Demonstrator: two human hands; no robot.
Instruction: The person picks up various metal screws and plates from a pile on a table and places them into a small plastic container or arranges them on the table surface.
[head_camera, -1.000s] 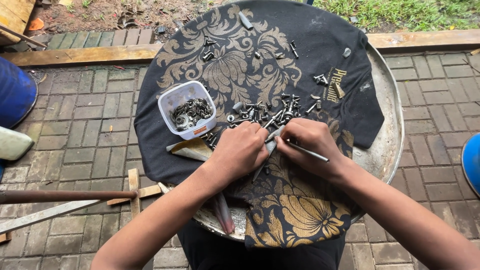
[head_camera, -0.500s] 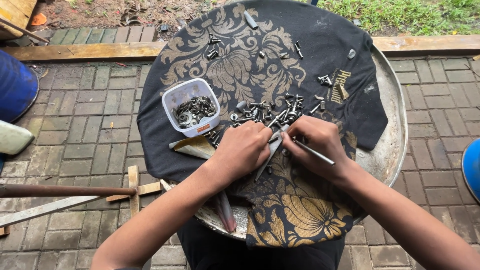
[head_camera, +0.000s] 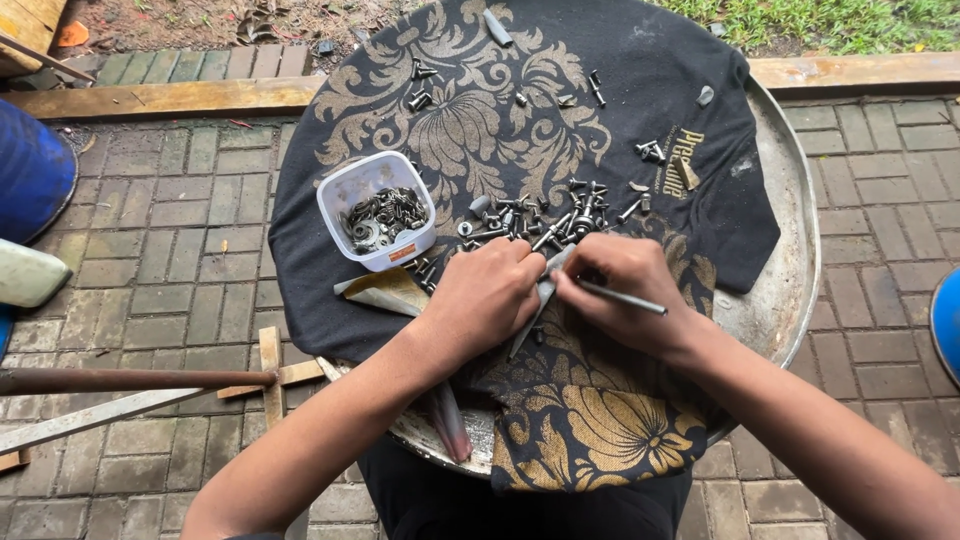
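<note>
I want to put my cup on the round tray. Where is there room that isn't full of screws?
The bare metal rim to the right of the black cloth is free. So is the cloth's near-left part below the plastic tub. It is crowded in the middle, where the screw pile lies beyond the left hand and right hand.

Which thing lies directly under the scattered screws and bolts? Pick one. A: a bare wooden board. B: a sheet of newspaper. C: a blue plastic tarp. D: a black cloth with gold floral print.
D: the screws and bolts lie on a black cloth with gold floral print, draped over a round metal tray.
</note>
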